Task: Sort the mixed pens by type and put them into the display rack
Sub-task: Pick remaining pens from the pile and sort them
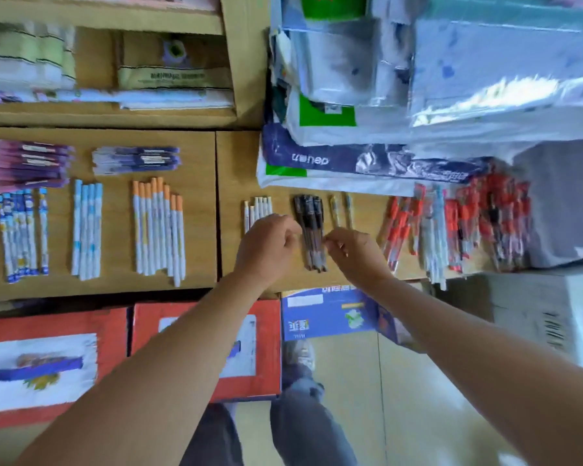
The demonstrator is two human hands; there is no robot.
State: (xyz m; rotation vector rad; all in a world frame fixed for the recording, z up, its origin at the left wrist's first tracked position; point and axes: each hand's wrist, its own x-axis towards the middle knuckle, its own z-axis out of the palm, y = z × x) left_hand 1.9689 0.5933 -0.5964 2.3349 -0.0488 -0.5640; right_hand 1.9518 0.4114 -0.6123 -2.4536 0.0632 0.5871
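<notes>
A bundle of black pens lies on the wooden shelf, between my two hands. My left hand has its fingers curled at the bundle's left edge and covers the lower ends of several white pens. My right hand pinches the bundle's right edge with its fingertips. Two lone pens lie just right of the black ones. A mixed pile of red and white pens lies further right. Sorted groups lie to the left: orange-capped pens, light blue pens and blue patterned pens.
Purple pen packs and a smaller stack of purple packs lie at the back left. Stacked plastic-wrapped stationery overhangs the shelf's back right. Red cartons and a blue carton stand below the shelf edge, with a white box at right.
</notes>
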